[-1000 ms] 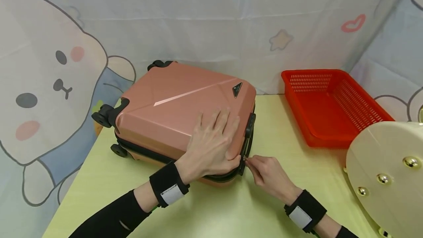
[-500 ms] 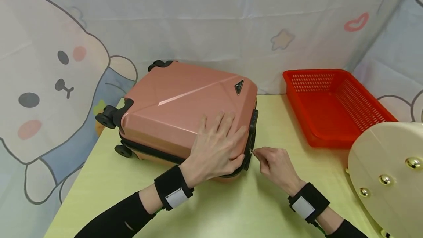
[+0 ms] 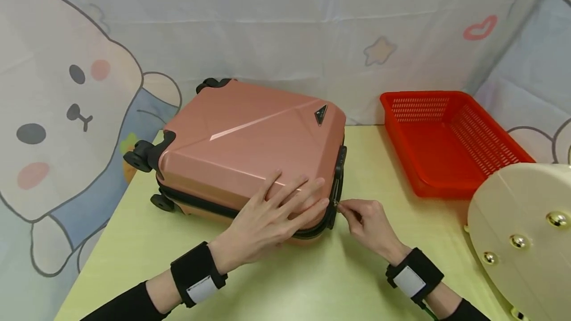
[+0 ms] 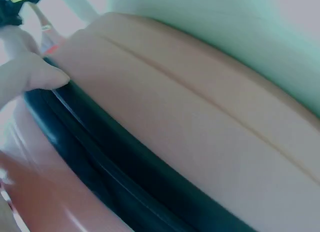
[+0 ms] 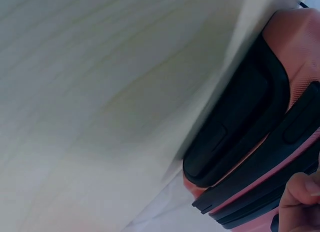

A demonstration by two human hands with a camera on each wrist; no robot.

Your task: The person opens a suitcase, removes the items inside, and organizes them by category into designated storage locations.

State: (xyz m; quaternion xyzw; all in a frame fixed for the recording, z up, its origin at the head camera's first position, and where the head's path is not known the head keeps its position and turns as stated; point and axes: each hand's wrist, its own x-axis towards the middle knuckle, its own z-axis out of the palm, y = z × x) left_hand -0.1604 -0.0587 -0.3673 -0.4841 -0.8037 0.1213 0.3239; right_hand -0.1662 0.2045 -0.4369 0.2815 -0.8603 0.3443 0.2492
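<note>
A rose-pink hard-shell suitcase (image 3: 250, 128) lies flat on the table, its black wheels to the left. My left hand (image 3: 267, 217) rests with straight, spread fingers on its near right corner; in the left wrist view the thumb (image 4: 47, 76) touches the black zipper band (image 4: 135, 167). At the suitcase's right end, my right hand (image 3: 368, 224) pinches a small metallic zipper pull (image 3: 335, 203) between thumb and curled fingers. The right wrist view shows those fingers (image 5: 300, 197) beside the black side handle (image 5: 240, 111); the pull is hidden there.
A red plastic basket (image 3: 408, 162) stands at the back right. In front of it is a cream rounded case (image 3: 504, 202) with gold studs, cut off by the frame. A printed cloth (image 3: 285, 48) hangs behind the pale yellow table (image 3: 285, 291).
My right hand has moved the zipper pull slightly toward the back along the suitcase's right end. My left hand has slid toward the near edge, its fingers now turned more to the right.
</note>
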